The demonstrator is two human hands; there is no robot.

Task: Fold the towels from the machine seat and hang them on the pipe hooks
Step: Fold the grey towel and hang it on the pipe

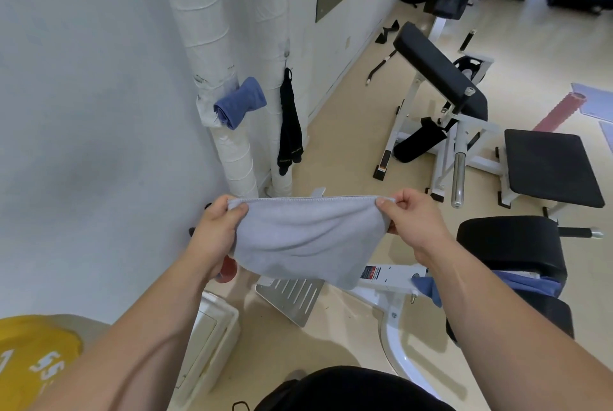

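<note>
A light grey towel hangs stretched in the air between my hands, folded over with its top edge taut. My left hand pinches its left top corner and my right hand pinches the right top corner. On the white wrapped pipe by the wall, a folded blue towel hangs at mid height. A black cloth hangs from a hook on the second pipe. Another blue towel lies on the black machine seat to my right, partly hidden by my right forearm.
A white machine frame with a slotted metal footplate stands below the towel. A black padded bench and flat pad stand further right. A white box and a yellow weight plate sit near the wall.
</note>
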